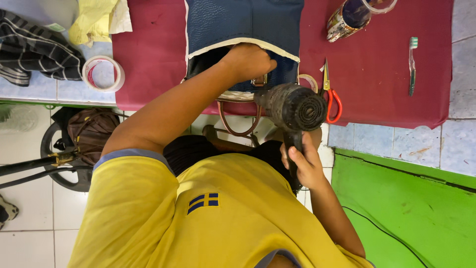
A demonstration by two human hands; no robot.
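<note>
Blue handbag (243, 25) lies at the top centre of the frame on a maroon cloth (148, 54) spread over the counter (456, 139), its opening facing the person. Left hand (248, 62) presses down at the bag's rim, fingers curled shut on the edge, likely to steady it. Right hand (305, 164) wraps its fingers tight on the handle of a heat gun (292, 106) aimed at that rim. Red-handled scissors (331, 94), a toothbrush (412, 64) and a tape roll (102, 73) lie around.

Bag (245, 22) lay on cloth (148, 54) over the table; left hand (248, 62) on its edge, heat gun (292, 106) in right hand (305, 161) just below; scissors (331, 97) right of gun, toothbrush (412, 64) farther right, tape roll (103, 73) left
</note>
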